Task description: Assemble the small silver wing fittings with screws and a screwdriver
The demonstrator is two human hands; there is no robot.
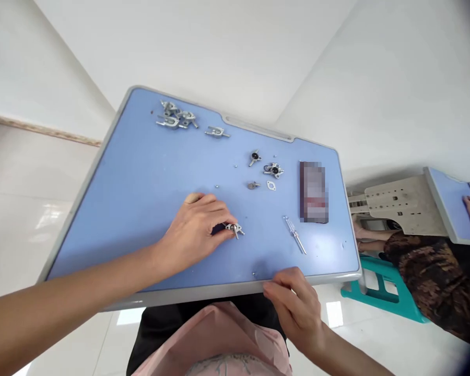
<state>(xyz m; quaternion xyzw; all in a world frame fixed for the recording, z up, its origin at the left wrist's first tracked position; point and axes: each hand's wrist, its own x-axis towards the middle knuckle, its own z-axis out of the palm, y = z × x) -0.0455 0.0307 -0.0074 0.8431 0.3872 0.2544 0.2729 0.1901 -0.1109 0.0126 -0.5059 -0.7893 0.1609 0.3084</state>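
My left hand is closed over the tabletop, thumb and fingertips pinching a small silvery metal valve body with a short spout. Part of that piece is hidden by the fingers. At the table's front edge my right hand is curled, its fingers bent together; whatever they may hold cannot be seen. Just left of it lies a tiny screw. A screwdriver with a clear handle rests to the right. Beyond the left hand are two valve bodies with dark round centres, one beside the other.
On the blue table lie a flat oval gasket, a small metal lever and loose screws. Several metal valves are heaped at the far left, with one apart. A blurred dark packet lies right. Another person sits beyond a teal stool.
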